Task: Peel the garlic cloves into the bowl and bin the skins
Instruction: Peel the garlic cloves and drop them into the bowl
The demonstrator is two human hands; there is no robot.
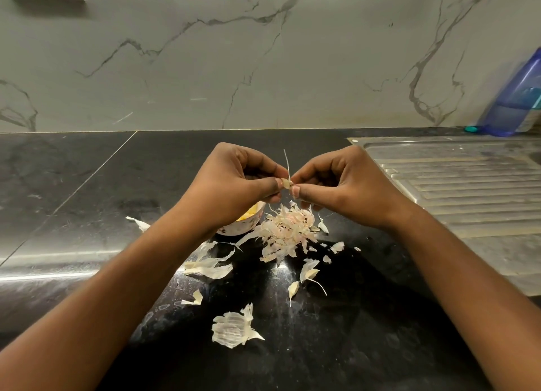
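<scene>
One garlic clove (pixel 285 183) is pinched mid-frame by fingers (pixel 265 186) of the left hand (pixel 234 182) and right hand (pixel 345 185); the bowl (pixel 244 226) is seen just below, nearer the left.

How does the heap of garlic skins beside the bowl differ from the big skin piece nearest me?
The heap of garlic skins is many pink-tinged shreds piled; the big skin piece is one broad, whitish, ribbed sheet. The heap lies beside the bowl; the big piece lies alone, nearer the camera. Both rest on the counter.
</scene>
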